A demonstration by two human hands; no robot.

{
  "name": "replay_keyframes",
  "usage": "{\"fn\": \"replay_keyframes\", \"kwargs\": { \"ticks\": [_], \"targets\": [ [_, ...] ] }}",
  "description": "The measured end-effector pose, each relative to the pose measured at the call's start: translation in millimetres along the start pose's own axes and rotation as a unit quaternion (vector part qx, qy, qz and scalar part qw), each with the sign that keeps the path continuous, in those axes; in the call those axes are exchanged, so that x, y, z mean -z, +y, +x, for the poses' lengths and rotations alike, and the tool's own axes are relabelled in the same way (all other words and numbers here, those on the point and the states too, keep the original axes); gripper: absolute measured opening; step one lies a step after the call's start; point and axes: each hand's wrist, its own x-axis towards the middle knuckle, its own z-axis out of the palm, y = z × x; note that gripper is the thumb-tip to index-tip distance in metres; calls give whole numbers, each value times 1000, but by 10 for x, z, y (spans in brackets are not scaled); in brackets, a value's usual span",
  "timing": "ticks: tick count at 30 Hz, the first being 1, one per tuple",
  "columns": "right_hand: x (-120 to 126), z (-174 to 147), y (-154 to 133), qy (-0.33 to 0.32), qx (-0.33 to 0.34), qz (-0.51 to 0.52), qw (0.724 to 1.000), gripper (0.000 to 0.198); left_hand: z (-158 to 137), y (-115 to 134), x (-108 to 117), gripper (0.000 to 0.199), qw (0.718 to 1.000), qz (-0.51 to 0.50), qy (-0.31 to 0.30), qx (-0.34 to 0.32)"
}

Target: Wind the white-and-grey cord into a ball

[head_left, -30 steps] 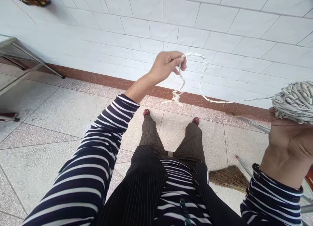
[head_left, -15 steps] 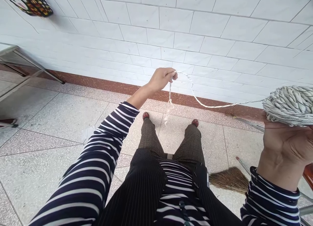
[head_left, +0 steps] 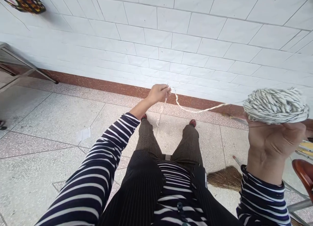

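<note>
A thick ball of white twine (head_left: 276, 105) with dark flecks rests on the upturned palm of my right hand (head_left: 271, 141), whose fingers curl up around it on the far side. From the ball a slack strand (head_left: 195, 111) sags leftward to my left hand (head_left: 158, 93). That hand is closed, pinching the strand between thumb and fingertips. Below the pinch hangs a short frayed tail (head_left: 160, 113), blurred against the floor.
A white tiled wall (head_left: 181, 43) with a brown baseboard stands ahead. On the right lie a straw broom (head_left: 226, 178) and a reddish-brown chair part (head_left: 304, 175). A metal-framed table (head_left: 29, 63) is at the left; a white paper scrap (head_left: 84, 134) lies on the floor.
My left hand has dropped lower, and the twine's tail sways left. My right hand has shifted left with the ball, bringing both hands slightly closer. The whole view has shifted a little.
</note>
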Motion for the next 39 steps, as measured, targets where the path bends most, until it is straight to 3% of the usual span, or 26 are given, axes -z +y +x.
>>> {"fn": "replay_keyframes", "kwargs": {
  "ticks": [5, 7, 10, 13, 16, 18, 22, 26, 32, 35, 39],
  "targets": [
    [-30, -80, 85, 9, -71, 36, 997, 23, 8, -459, -103, 29, 977, 202, -4, 67],
    [-73, -124, 129, 5, -112, 49, 992, 31, -42, -551, -220, 27, 969, 218, 4, 115],
    [-153, -189, 249, -8, -175, 53, 983, 43, -189, -458, -516, 32, 985, 110, -23, 130],
    [-217, -252, 449, -39, -233, 21, 971, 49, -351, -161, -892, 32, 993, -88, -51, 57],
    [-253, -317, 668, -76, -279, -17, 957, 47, -438, 116, -1208, 35, 965, -257, -57, -3],
    [-267, -356, 778, -93, -309, -25, 946, 47, -450, 212, -1325, 28, 947, -318, -51, -3],
    [-261, -414, 882, -104, -347, -23, 932, 46, -455, 236, -1312, 15, 927, -372, -42, 24],
    [-204, -428, 891, -103, -367, -16, 924, 44, -523, 168, -1206, 21, 925, -373, -69, 31],
    [-153, -364, 863, -90, -340, -3, 936, 48, -665, -96, -1279, 23, 928, -354, -94, 63],
    [-167, -369, 867, -102, -342, -1, 934, 51, -697, -154, -1278, 22, 944, -308, -90, 72],
    [-219, -434, 864, -100, -344, -8, 934, 51, -658, -110, -1181, 18, 988, -147, 0, 49]
  ]
}}
